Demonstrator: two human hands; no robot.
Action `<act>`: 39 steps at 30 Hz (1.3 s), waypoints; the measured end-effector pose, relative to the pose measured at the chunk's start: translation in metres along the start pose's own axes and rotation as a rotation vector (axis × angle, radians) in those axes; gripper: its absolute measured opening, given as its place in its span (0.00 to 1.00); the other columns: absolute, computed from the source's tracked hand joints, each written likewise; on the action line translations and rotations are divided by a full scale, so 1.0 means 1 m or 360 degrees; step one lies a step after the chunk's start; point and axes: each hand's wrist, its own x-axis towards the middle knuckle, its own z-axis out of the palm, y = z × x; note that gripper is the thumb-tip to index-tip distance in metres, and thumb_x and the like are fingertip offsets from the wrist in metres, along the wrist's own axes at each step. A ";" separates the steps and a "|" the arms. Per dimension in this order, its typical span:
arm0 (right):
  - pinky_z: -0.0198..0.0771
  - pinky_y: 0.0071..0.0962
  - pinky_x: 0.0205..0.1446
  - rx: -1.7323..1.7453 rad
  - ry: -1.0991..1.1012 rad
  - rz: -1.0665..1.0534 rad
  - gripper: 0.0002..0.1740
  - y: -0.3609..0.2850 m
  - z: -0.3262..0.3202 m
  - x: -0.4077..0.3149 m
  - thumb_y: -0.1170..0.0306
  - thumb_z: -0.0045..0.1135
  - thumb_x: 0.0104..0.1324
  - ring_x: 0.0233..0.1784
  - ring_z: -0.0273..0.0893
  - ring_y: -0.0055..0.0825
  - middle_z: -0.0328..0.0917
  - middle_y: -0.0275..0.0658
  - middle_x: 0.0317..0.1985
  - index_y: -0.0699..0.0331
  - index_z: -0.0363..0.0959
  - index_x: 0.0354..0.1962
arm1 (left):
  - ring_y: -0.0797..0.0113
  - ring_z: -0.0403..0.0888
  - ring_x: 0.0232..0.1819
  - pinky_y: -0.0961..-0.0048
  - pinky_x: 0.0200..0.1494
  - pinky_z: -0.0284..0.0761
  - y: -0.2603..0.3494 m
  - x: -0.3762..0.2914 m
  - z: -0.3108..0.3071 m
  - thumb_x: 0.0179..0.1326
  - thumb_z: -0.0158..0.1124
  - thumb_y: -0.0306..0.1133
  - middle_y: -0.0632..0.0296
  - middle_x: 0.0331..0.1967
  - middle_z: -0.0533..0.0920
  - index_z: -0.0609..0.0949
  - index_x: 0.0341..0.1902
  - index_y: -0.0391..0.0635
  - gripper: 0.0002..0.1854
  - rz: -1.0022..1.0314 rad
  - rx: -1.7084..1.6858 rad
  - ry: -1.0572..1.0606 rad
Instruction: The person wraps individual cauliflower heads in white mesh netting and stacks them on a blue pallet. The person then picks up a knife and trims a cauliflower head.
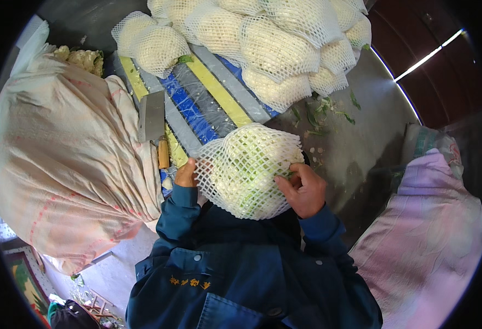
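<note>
A cauliflower head (253, 172) in a white foam mesh sleeve (214, 168) is held in front of my chest, with some pale green showing through the net. My left hand (186, 173) supports it at the left, its fingers mostly hidden behind the sleeve. At the right side, my right hand (304, 190) pinches the mesh between thumb and fingers. Left of it, a cleaver with a broad steel blade (152, 116) and a wooden handle (163, 154) lies on the edge of the striped surface (220, 92).
Several net-sleeved cauliflowers (280, 45) are piled at the far side. A pale cloth (72, 152) covers a large bulk on the left; a pinkish cloth (426, 242) drapes another at right. Leaf scraps (319, 115) lie on the dark surface. Unsleeved cauliflower (82, 61) shows at upper left.
</note>
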 end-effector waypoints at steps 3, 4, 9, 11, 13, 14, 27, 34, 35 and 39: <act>0.72 0.30 0.26 0.0022 0.0013 -0.0039 0.17 -0.001 0.000 0.002 0.70 0.74 0.51 0.21 0.77 0.31 0.78 0.42 0.23 0.66 0.77 0.36 | 0.70 0.81 0.46 0.70 0.51 0.77 0.014 -0.016 0.025 0.69 0.60 0.44 0.58 0.44 0.85 0.81 0.51 0.37 0.20 -0.0137 -0.0439 0.0116; 0.72 0.30 0.26 0.0050 0.0026 -0.0054 0.17 -0.001 0.001 0.002 0.71 0.73 0.51 0.21 0.77 0.31 0.78 0.42 0.23 0.66 0.77 0.36 | 0.71 0.81 0.46 0.70 0.51 0.77 0.015 -0.018 0.027 0.68 0.61 0.42 0.60 0.44 0.85 0.81 0.50 0.37 0.19 -0.0094 -0.0515 0.0054; 0.70 0.27 0.27 0.0171 -0.0067 0.0015 0.12 0.004 0.004 0.004 0.74 0.71 0.52 0.22 0.75 0.28 0.77 0.43 0.23 0.66 0.78 0.34 | 0.75 0.79 0.44 0.74 0.51 0.73 0.013 -0.017 0.034 0.64 0.65 0.25 0.65 0.41 0.84 0.83 0.50 0.39 0.11 0.0343 0.0151 -0.0124; 0.69 0.25 0.28 0.0239 -0.0110 -0.0006 0.10 0.003 0.003 0.007 0.76 0.69 0.53 0.23 0.75 0.26 0.77 0.42 0.24 0.66 0.78 0.33 | 0.76 0.78 0.42 0.74 0.48 0.73 0.016 -0.019 0.038 0.63 0.65 0.25 0.65 0.41 0.84 0.83 0.49 0.39 0.11 0.0397 0.0213 -0.0057; 0.68 0.24 0.30 0.0267 -0.0136 -0.0070 0.08 -0.001 0.000 0.010 0.77 0.68 0.54 0.26 0.75 0.24 0.77 0.41 0.25 0.67 0.77 0.31 | 0.77 0.78 0.39 0.75 0.46 0.73 0.027 -0.022 0.053 0.63 0.65 0.25 0.65 0.40 0.85 0.83 0.46 0.38 0.08 0.0455 0.0166 0.0021; 0.68 0.23 0.32 0.0370 -0.0141 -0.0056 0.07 0.000 -0.001 0.010 0.78 0.67 0.55 0.27 0.75 0.22 0.78 0.39 0.27 0.67 0.77 0.31 | 0.77 0.77 0.37 0.75 0.44 0.73 0.032 -0.022 0.058 0.64 0.65 0.25 0.65 0.40 0.85 0.84 0.44 0.38 0.07 0.0486 0.0141 0.0063; 0.74 0.24 0.48 0.1417 -0.0329 0.0497 0.23 -0.009 0.005 0.024 0.80 0.56 0.65 0.45 0.78 0.22 0.80 0.43 0.44 0.70 0.65 0.58 | 0.59 0.86 0.43 0.63 0.46 0.85 0.059 -0.008 0.070 0.66 0.58 0.25 0.49 0.43 0.85 0.69 0.61 0.40 0.21 -0.0028 -0.0606 -0.0115; 0.76 0.26 0.48 0.1154 -0.0408 0.0394 0.34 -0.010 -0.001 0.040 0.79 0.59 0.65 0.47 0.78 0.25 0.80 0.47 0.48 0.72 0.58 0.67 | 0.58 0.84 0.51 0.63 0.54 0.81 0.065 -0.001 0.073 0.65 0.60 0.24 0.47 0.50 0.84 0.66 0.69 0.44 0.29 0.0038 -0.0351 -0.0339; 0.76 0.26 0.48 0.1155 -0.0437 0.0382 0.34 -0.008 -0.002 0.043 0.79 0.60 0.64 0.46 0.78 0.25 0.80 0.47 0.48 0.72 0.58 0.66 | 0.58 0.84 0.51 0.63 0.54 0.81 0.067 0.002 0.076 0.65 0.60 0.24 0.47 0.50 0.84 0.67 0.68 0.43 0.28 0.0035 -0.0348 -0.0373; 0.74 0.25 0.50 0.1064 -0.0558 0.0324 0.33 -0.006 -0.003 0.062 0.78 0.61 0.64 0.49 0.77 0.24 0.79 0.46 0.51 0.71 0.60 0.65 | 0.60 0.85 0.49 0.62 0.54 0.81 0.077 0.013 0.078 0.64 0.62 0.24 0.49 0.48 0.85 0.74 0.62 0.41 0.22 -0.0057 -0.0381 -0.0483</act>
